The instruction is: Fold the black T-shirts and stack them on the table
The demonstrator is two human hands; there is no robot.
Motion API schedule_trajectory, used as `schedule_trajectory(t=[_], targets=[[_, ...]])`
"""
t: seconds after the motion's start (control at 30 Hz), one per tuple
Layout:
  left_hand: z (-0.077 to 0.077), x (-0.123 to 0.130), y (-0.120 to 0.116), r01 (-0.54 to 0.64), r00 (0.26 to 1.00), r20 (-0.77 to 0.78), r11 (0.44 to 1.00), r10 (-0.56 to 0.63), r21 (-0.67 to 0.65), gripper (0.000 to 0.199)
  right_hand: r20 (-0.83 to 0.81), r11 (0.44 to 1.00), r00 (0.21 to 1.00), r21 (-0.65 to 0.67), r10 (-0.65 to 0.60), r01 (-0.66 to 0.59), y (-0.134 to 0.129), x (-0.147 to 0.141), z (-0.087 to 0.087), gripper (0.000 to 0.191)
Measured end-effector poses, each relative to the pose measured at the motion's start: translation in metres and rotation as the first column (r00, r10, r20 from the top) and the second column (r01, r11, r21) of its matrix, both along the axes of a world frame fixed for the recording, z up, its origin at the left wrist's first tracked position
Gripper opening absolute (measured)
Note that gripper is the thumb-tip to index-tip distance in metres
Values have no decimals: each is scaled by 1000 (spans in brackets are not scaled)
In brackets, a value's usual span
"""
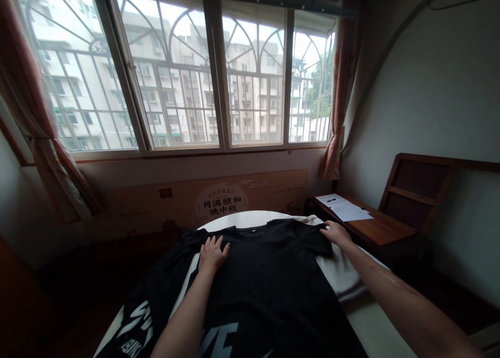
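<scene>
Head view, 1 of 1. We list:

- Blk T-shirt (269, 274), qty 1: laid out mid-table, collar at far side, lg. pale lettering at near end; spread wide, prob. so the cloth lies flat.
- L hand (212, 255): palm down on shirt nr. shoulder, fingers loosely spread, nothing gripped; we'd say it steadies the cloth.
- R hand (336, 233): fingers partly bent at sleeve edge; pinched or merely resting, we can't tell. Prob. there to keep the sleeve out straight.
- White table (219, 220): rounded edge, under all garments.
- Dk garment w/ white lettering (142, 306): L side, apparently set aside to give the shirt the middle.
- Pale cloth (339, 277): R side, partly under sleeve.
- Papers (347, 210): on wooden desk (390, 234), R, apart from the cloth.
</scene>
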State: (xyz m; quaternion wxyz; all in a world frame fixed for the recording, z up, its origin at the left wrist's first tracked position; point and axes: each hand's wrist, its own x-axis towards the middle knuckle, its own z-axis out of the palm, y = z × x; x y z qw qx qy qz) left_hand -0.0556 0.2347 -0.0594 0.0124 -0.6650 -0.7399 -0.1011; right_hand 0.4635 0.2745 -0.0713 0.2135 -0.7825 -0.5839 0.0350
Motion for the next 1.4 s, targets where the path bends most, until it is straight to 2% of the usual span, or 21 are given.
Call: schedule_trajectory(t=[0.13,0.27,0.4,0.6,0.73,0.83,0.9,1.0,1.1,1.2,1.4], targets=[[-2,-1,2,1,1000,15,1000,-1,19,67,-41,999,999,1,-36,36,-6,-4,6,45],[-4,-2,3,-3,1000,28,999,2,33,67,-96,998,994,20,-59,61,-11,-2,13,38],[-5,-2,3,-1,999,33,999,-1,41,68,-149,994,988,96,-33,48,-17,-4,23,38],[-8,-3,5,10,999,31,999,-12,48,68,-201,959,975,283,93,-33,-23,-27,39,37],[-9,-4,5,13,1000,24,999,-15,50,68,-225,919,952,378,205,-109,-24,-55,51,35],[-9,-3,4,19,1000,16,999,-19,50,68,-242,881,909,421,338,-215,-27,-83,56,36],[-8,-3,3,22,1000,8,998,-22,56,68,-254,845,854,427,453,-322,-31,-102,55,36],[-8,-2,1,26,1000,-4,997,-26,72,66,-279,769,731,390,622,-506,-36,-123,48,37],[-8,0,0,30,1000,-11,996,-29,81,63,-312,720,651,359,692,-594,-35,-125,41,43],[-9,0,0,32,999,-12,996,-31,83,62,-309,728,663,379,682,-572,-28,-113,36,43],[-10,-1,1,34,999,-1,996,-34,78,64,-203,755,744,358,637,-549,-17,-93,21,46]])
